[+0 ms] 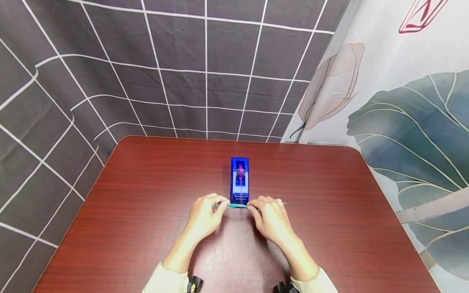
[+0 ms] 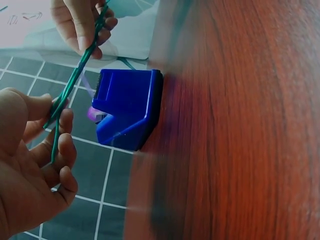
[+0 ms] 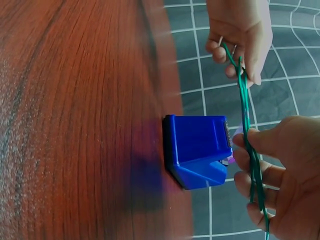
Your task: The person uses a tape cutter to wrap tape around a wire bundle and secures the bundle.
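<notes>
A thin bundle of green wires [image 1: 238, 206] is stretched crosswise between both hands at the front of a blue tape dispenser [image 1: 239, 179]. My left hand [image 1: 205, 215] pinches one end of it between thumb and fingertips. On the other side my right hand [image 1: 272, 217] pinches the bundle, and a loose end pokes out beyond its fingers. In the left wrist view a clear strip of tape [image 2: 87, 82] runs from the dispenser's toothed edge towards the wires [image 2: 70, 87]. A purple roll core [image 1: 240, 172] sits inside the dispenser. Whether the tape sticks to the wires, I cannot tell.
The dispenser stands on a reddish-brown wooden table [image 1: 154, 175]. Behind and to the left hangs a dark grey curtain [image 1: 183, 49] with white grid lines. A white curtain with leaf prints [image 1: 403, 122] hangs at the right.
</notes>
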Available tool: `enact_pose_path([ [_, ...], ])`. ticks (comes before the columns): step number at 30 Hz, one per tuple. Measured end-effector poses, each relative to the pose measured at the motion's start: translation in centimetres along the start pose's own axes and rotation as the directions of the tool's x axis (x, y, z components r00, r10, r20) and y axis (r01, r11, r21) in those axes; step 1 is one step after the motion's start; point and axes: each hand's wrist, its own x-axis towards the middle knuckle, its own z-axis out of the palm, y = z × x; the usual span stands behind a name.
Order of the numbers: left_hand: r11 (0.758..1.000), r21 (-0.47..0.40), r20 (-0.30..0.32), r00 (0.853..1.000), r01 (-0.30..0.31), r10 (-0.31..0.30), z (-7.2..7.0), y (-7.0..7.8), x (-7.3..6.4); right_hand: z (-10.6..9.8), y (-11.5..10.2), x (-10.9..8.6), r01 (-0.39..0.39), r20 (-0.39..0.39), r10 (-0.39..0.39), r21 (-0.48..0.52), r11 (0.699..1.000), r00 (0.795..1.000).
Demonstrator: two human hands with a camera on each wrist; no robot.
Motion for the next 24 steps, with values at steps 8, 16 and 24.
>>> enact_pose_path([
  [8,1.000,0.002,0.002,1.000,0.009,-0.009,0.05,-0.01,0.02,-0.03,-0.05,0.00,-0.007,-0.007,0.007,-0.003,1.000,1.000],
  [16,0.999,-0.026,-0.005,1.000,0.025,-0.025,0.02,0.06,0.09,0.02,-0.02,0.08,-0.001,-0.034,0.000,-0.010,1.000,0.999],
  [24,0.999,-0.037,0.000,0.999,0.034,-0.034,-0.06,0.01,0.15,0.09,0.05,0.21,0.030,-0.073,-0.032,-0.022,0.999,0.997],
])
